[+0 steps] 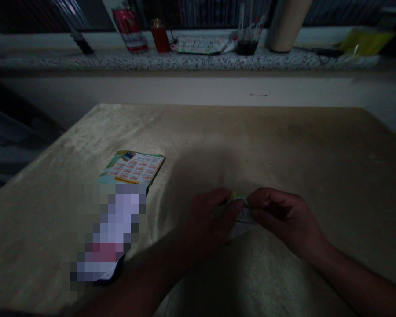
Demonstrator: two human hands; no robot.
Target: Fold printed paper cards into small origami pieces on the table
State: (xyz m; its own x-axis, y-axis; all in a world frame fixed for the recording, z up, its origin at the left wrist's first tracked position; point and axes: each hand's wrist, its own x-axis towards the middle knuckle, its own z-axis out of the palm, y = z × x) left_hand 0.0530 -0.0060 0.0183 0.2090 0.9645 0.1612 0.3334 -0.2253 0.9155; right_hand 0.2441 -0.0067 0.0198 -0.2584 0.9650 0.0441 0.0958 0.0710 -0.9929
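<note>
Both my hands meet over the middle of a beige table [284,145] in dim light. My left hand [206,220] and my right hand [284,218] are both closed in a pinch on one small folded piece of printed paper [240,215], white with a green edge. The paper sits between the fingertips just above the tabletop. Most of the paper is hidden by my fingers.
A printed leaflet [133,167] lies flat on the table to the left, with a blurred-out object [110,231] below it. Behind the table, a stone ledge [86,59] carries a red can [130,28], a small red bottle [160,35], another leaflet [203,44], a glass [249,35] and a beige cylinder [288,24].
</note>
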